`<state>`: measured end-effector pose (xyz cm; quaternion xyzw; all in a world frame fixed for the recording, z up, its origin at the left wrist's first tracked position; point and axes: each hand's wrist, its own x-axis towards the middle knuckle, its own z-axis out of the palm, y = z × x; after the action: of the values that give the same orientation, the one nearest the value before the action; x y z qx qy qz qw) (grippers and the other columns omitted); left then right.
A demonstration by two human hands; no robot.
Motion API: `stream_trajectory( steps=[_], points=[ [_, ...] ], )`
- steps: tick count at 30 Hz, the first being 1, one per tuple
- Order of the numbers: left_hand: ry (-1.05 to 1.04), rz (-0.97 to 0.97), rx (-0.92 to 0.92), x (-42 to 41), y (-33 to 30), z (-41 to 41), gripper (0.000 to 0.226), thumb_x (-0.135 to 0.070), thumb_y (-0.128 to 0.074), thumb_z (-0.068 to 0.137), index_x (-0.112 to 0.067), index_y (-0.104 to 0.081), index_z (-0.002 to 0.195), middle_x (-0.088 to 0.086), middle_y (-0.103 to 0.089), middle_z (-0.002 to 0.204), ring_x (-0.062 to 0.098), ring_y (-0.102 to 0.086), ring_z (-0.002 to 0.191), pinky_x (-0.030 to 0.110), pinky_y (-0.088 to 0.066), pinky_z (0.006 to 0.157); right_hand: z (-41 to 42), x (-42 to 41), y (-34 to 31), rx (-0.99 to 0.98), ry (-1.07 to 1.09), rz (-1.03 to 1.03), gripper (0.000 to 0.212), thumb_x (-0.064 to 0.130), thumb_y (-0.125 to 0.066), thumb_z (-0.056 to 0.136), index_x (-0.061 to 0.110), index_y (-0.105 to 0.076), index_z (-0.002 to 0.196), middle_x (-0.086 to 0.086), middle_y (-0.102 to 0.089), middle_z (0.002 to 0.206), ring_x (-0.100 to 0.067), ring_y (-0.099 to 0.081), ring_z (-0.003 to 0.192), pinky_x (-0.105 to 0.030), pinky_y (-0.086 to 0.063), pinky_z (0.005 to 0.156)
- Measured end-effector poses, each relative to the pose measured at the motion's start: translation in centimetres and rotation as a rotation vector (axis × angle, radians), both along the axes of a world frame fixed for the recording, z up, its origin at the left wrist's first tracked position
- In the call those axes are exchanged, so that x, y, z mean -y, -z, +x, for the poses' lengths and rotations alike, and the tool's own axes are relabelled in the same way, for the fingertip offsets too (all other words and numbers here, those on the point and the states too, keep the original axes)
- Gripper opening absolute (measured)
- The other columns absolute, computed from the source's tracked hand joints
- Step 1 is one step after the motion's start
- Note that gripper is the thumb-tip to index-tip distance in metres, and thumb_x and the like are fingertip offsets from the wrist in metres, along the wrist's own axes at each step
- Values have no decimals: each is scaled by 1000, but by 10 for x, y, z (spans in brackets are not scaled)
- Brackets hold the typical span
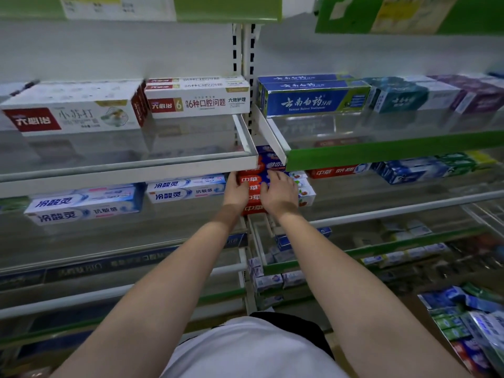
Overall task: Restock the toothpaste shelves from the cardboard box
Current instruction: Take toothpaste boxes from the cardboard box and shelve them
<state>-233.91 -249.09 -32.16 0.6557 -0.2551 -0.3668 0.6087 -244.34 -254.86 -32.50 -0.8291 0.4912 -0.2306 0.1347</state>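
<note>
Hands (236,192) (279,193) clasp red cartons (254,197) beneath glass shelf (163,166).

Both arms outstretched, left hand (236,190) and right hand (281,193) close together, fingers forward

This is a shop. Long shelves (131,170) with green edges hold rows of toothpaste boxes (196,103), all lined up facing out. At 12 o'clock, paper signs (120,6) hang overhead. At 4 o'clock, more boxes (463,323) wait.
</note>
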Motion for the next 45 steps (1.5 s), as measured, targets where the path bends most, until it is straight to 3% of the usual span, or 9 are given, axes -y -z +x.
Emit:
stream_trajectory(
  steps=[4, 7, 11, 15, 28, 33, 37, 39, 45],
  points=[
    [-40, -29, -243, 0, 3, -10, 49, -26, -47, 106, -27, -32, 153, 10, -63, 129, 30, -68, 104, 51, -56, 92, -24, 11, 9, 21, 182, -27, 57, 48, -41, 101, 17, -46, 148, -6, -40, 158, -25, -27, 150, -50, -13, 125],
    [-85, -60, -267, 3, 6, -16, 48, -28, -47, 106, -27, -33, 152, 9, -63, 129, 30, -68, 104, 50, -57, 90, -45, 22, 18, 286, 259, 101, 66, 49, -53, 98, 14, -40, 152, -9, -36, 159, -28, -33, 147, -46, -30, 120],
    [-102, -72, -246, 7, 12, -18, 51, -29, -49, 106, -27, -31, 154, 7, -62, 131, 26, -69, 101, 46, -58, 85, -65, 35, 22, 751, 223, 435, 66, 31, -71, 94, 9, -43, 150, -9, -56, 138, -21, -60, 116, -31, -57, 86],
    [-120, -76, -213, 7, 13, -22, 51, -26, -49, 105, -28, -32, 154, 6, -63, 130, 24, -69, 99, 41, -59, 79, -68, 42, 20, 878, 182, 574, 58, 25, -74, 92, 12, -51, 144, -7, -65, 125, -19, -68, 101, -20, -56, 62],
    [-101, -51, -163, 10, 8, -28, 53, -18, -52, 104, -29, -32, 152, 6, -59, 135, 28, -66, 110, 49, -58, 85, -70, 45, 10, 939, 140, 726, 35, 14, -68, 96, 19, -56, 129, -10, -67, 119, -21, -69, 98, -28, -57, 67],
    [-60, -35, -185, 0, 0, -23, 54, -22, -54, 103, -27, -30, 152, 4, -59, 130, 23, -66, 100, 34, -56, 68, -73, 36, 2, 970, 179, 743, 55, 11, -66, 97, 13, -43, 147, -7, -60, 125, -14, -66, 93, -21, -55, 60],
    [-210, -64, -166, -17, 8, -31, 37, -21, -50, 104, -14, -46, 141, 8, -64, 127, 23, -67, 104, 39, -58, 86, -74, 19, 3, 953, 318, 672, 62, 13, -63, 99, 13, -36, 154, -9, -47, 149, -24, -56, 123, -22, -51, 84],
    [-337, -7, -67, -23, 10, -43, 31, -14, -50, 103, -8, -53, 133, 8, -65, 122, 18, -65, 100, 25, -54, 78, -78, 12, 3, 942, 378, 656, 60, 14, -60, 100, 11, -35, 154, -8, -44, 153, -25, -49, 134, -24, -41, 98],
    [-443, 35, 91, -33, 15, -72, 10, 1, -52, 93, -9, -52, 98, 16, -55, 117, 13, -54, 88, 8, -41, 77, -104, -7, 12, 1001, 484, 674, 33, 14, -57, 99, 6, -58, 131, -16, -64, 128, -32, -62, 120, -44, -51, 104]
  ],
)
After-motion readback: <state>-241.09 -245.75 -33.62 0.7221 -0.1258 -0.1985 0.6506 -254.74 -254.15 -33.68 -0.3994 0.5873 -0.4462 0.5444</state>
